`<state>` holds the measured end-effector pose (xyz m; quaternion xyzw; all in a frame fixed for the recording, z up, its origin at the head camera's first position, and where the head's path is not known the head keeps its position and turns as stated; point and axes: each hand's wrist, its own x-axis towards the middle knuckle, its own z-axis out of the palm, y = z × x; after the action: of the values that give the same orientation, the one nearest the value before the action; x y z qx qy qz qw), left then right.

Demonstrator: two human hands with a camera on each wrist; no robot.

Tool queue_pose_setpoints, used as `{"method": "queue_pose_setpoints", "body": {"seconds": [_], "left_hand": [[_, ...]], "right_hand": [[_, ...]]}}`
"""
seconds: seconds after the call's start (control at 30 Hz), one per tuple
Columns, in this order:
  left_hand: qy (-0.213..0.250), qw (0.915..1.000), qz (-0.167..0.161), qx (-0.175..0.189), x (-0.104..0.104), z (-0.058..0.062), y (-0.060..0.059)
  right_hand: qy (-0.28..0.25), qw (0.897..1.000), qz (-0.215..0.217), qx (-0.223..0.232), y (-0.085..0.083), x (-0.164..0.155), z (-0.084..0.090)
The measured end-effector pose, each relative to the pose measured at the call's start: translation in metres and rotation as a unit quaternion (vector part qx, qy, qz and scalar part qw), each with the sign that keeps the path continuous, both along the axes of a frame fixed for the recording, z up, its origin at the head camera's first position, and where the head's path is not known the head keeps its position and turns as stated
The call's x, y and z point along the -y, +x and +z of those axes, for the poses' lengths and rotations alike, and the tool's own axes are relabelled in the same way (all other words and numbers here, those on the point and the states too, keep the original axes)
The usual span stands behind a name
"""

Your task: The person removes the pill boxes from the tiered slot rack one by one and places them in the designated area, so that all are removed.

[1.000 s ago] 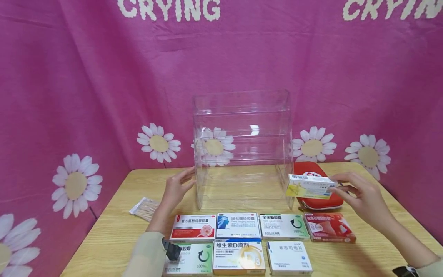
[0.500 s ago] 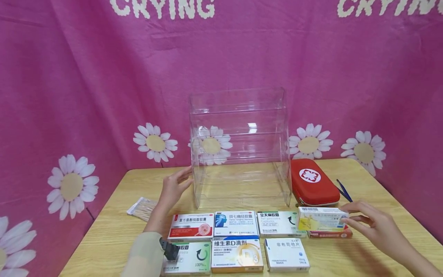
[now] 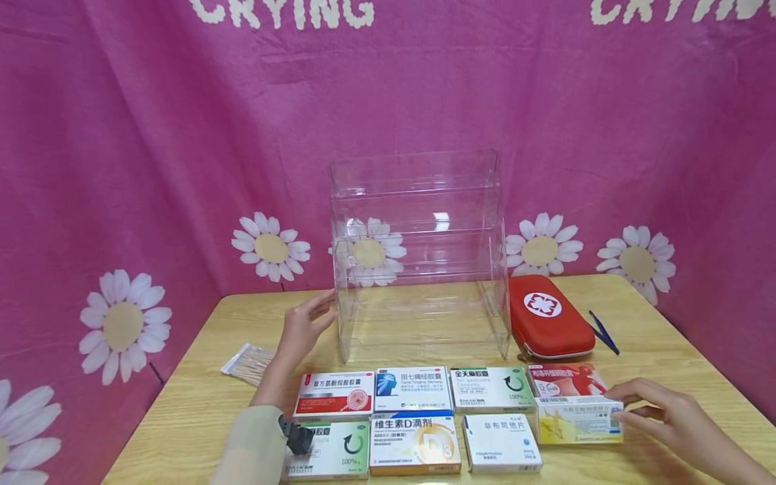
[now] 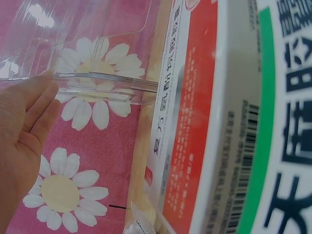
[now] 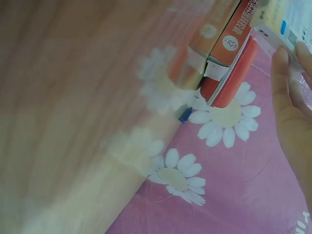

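My right hand (image 3: 663,414) pinches the right end of a white-and-yellow medicine box (image 3: 578,424) between thumb and fingers. That box stands tilted close in front of a red medicine box (image 3: 560,378), covering its lower part. In the right wrist view the fingers (image 5: 282,73) lie against the held box (image 5: 287,22). My left hand (image 3: 303,330) rests with extended fingers against the left side of a clear tiered display rack (image 3: 418,195). The left wrist view has its fingertips (image 4: 46,75) right at the rack's edge (image 4: 107,78).
Several medicine boxes lie in two rows before the rack, among them a vitamin D box (image 3: 415,444) and a white box (image 3: 502,441). A red zip case (image 3: 552,330) and blue tweezers (image 3: 603,333) are at right, a cotton swab pack (image 3: 248,364) at left.
My right hand has brought the white-and-yellow box down and toward me, from in front of the red case to the front of the red medicine box. The left hand stays at the rack.
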<state>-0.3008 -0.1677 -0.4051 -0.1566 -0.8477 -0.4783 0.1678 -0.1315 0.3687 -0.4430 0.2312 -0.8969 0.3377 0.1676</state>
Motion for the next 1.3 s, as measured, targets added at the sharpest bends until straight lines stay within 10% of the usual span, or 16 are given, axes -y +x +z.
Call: {"method": "queue_pose_setpoints", "body": {"seconds": [0.33, 1.3], "left_hand": [[-0.003, 1.0, 0.004, 0.006, 0.003, -0.001, 0.002], [-0.007, 0.9998, 0.003, 0.017, 0.003, -0.005, 0.005]], "right_hand": [[-0.001, 0.996, 0.079, 0.03, -0.004, -0.015, -0.014], [0.153, 0.979, 0.049, 0.129, -0.012, -0.019, -0.017]]}}
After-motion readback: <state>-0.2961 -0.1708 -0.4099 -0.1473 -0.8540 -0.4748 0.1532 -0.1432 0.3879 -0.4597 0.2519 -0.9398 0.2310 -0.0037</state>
